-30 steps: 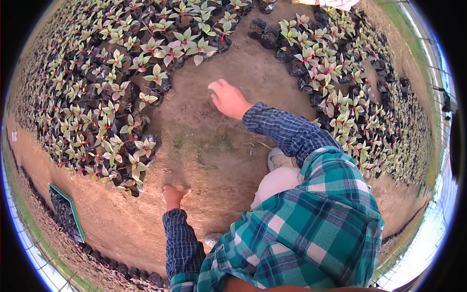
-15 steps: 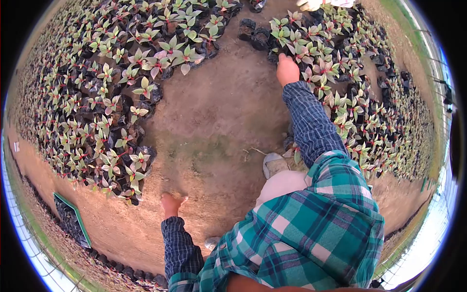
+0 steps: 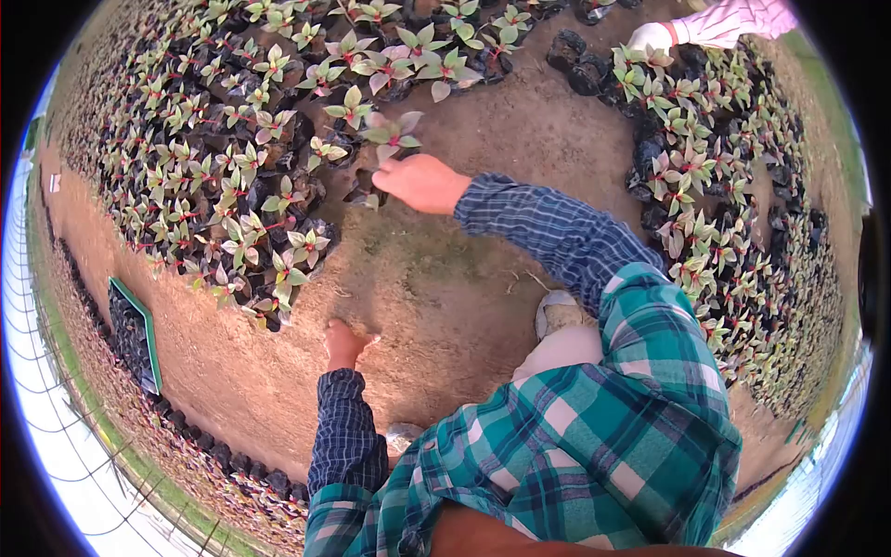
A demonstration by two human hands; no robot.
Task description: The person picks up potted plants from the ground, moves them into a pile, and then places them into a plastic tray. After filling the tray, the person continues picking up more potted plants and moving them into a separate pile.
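My right hand point(image 3: 423, 183) is closed around a potted seedling point(image 3: 391, 136) with pink-green leaves, at the right edge of the left bed of seedlings point(image 3: 249, 160). Its dark bag shows only partly beside my fingers. Lower down, my left hand point(image 3: 347, 343) hangs above the bare soil, thumb apart from the fingers, with nothing visible in it. The nearest plants to it are those at the lower corner of the left bed.
A second bed of seedlings point(image 3: 691, 176) runs along the right. At the top right, another person's gloved hand point(image 3: 652, 37) and pink sleeve point(image 3: 733, 22) reach over it. A green-edged crate point(image 3: 148, 325) holding black bags lies at the lower left.
My right hand has moved from the right bed across to the left bed, now with a seedling in it. The view has shifted, and the other person's sleeve has come into sight.
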